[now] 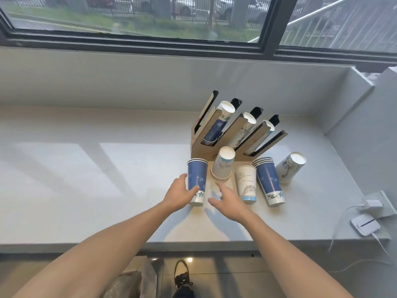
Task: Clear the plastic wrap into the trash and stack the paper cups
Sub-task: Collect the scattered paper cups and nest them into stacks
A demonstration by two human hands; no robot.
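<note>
Blue cup stack [197, 182] stands upright on the white counter [86, 179], mouths up, long axis vertical, near-left of the wooden cup rack [217, 138]. Left hand [180, 192] is wrapped round its lower left side, thumb across the front, fingers curled on the far side: a closed hold on the stack. Right hand [228, 201] is just right of it, palm down, fingers spread and loose, holding nothing; whether it touches the counter cannot be told.

Right of that hand, in a row: white cup with bridge drawing [247, 183], upright; second blue stack [268, 182], upright. Behind them an inverted white stack [223, 163], base up, and far right another inverted white stack [290, 167], tilted. Rack slots hold cup stacks lying slanted, bases pointing up and away.

Chargers and cable [369, 214] at the counter's near-right edge. Plastic bag [131, 280] and a shoe [181, 274] on the floor below
</note>
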